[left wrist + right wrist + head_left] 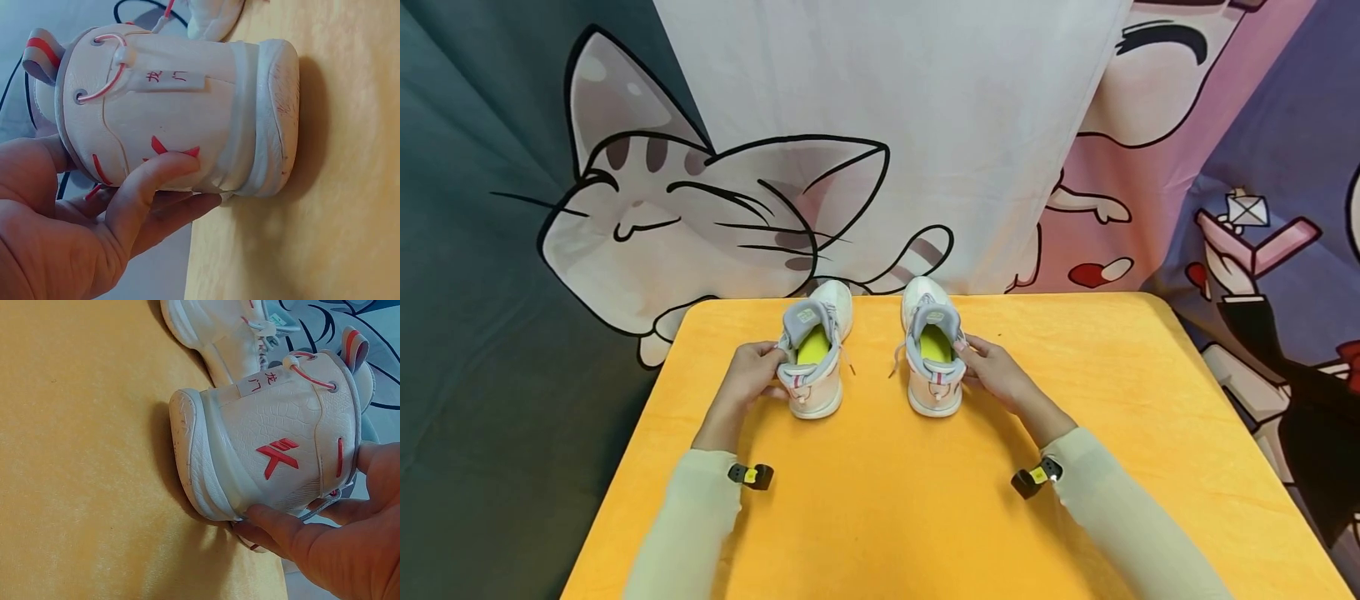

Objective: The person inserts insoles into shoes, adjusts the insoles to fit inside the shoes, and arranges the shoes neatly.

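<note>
Two white sneakers stand side by side at the table's far edge, heels toward me and yellow-green insoles showing. My left hand point(748, 375) holds the left sneaker point(815, 392) by its outer side, near the collar. In the left wrist view, its fingers lie against the side of that shoe, partly over a red mark. At the outer side of the right sneaker point(935, 393), my right hand point(996, 373) grips the collar with its thumb, the fingers low along the upper. A red logo point(277, 458) and red heel cord show in the right wrist view.
Both shoes stand on a yellow-covered table point(887, 508), with a gap between them. Behind its far edge hangs a printed cloth with a cartoon cat point(685, 225). Small black devices are strapped at the left wrist point(711, 429) and right wrist point(1048, 429).
</note>
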{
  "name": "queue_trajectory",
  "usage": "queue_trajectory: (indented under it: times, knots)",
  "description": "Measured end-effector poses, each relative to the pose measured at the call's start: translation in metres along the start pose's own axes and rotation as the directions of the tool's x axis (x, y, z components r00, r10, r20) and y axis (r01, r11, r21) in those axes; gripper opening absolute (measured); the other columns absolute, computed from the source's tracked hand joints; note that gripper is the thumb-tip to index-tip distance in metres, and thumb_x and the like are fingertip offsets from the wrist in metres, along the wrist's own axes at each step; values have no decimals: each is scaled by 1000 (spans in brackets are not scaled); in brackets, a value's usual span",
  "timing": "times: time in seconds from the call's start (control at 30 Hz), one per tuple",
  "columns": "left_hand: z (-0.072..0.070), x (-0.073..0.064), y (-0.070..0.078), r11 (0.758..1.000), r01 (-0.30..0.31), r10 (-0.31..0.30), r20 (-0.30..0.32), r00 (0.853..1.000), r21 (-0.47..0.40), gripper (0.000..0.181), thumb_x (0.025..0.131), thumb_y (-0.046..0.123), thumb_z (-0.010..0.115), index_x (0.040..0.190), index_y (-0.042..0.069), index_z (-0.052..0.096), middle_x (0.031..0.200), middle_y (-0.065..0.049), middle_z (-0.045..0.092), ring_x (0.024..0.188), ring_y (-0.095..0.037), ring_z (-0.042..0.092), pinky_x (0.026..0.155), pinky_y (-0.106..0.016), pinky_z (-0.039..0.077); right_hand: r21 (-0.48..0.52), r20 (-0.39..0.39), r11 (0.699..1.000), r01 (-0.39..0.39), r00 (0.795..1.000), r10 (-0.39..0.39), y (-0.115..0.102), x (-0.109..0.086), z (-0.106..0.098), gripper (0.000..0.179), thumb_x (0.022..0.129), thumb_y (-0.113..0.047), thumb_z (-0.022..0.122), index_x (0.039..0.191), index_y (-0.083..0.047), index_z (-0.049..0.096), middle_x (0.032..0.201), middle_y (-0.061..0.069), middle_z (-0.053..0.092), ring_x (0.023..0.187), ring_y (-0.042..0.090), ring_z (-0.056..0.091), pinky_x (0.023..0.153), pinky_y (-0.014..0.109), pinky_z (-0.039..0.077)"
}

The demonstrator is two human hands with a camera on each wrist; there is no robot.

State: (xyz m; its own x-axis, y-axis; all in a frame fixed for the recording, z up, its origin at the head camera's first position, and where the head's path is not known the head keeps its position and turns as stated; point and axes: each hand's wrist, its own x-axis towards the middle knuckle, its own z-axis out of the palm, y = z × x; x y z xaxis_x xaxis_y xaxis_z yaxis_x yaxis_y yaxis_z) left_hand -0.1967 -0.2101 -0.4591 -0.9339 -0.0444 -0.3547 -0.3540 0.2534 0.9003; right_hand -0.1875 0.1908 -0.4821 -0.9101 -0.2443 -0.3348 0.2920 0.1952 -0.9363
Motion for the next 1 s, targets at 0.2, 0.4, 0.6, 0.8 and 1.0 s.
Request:
queue_trajectory:
  times: [0.2,0.4,0.6,0.8,1.0]
  knots:
    - [19,-4,-1,999,-33,33,18,999,-33,40,99,10,52,135,-7,61,89,-9,63,68,-12,65,55,-31,61,3,3,1000,9,1000,-9,-1,-1,1,60,112,-37,43,163,-9,29,156,26,45,132,30,57,115,51,42]
    - [44,-6,0,996,-46,47,20,999,-75,38,99,9,53,133,-7,61,92,-11,61,64,-12,64,54,-31,60,1,7,1000,2,1000,-2,-2,-2,1,61,112,-37,42,164,-9,27,158,25,43,136,33,55,115,51,41]
    - [70,-7,4,994,-60,62,22,998,-87,38,100,9,55,135,-4,62,98,-16,64,57,-13,63,52,-31,60,12,1,1000,7,1000,-7,-2,-1,0,60,112,-36,42,163,-8,27,157,27,43,131,30,58,115,51,41]
    - [86,-8,6,997,-52,53,10,999,-55,39,100,10,55,136,-1,61,116,-23,64,60,-15,64,55,-33,61,26,16,1000,15,1000,-15,-3,-1,2,61,112,-37,42,163,-8,27,158,26,43,135,33,55,116,52,41]
    - [93,-8,9,998,-64,64,-5,998,-19,39,100,14,57,136,0,61,116,-22,65,57,-15,62,56,-36,61,24,10,1000,15,1000,-15,-2,-2,2,61,112,-36,42,164,-8,26,159,26,42,138,35,52,116,51,40]
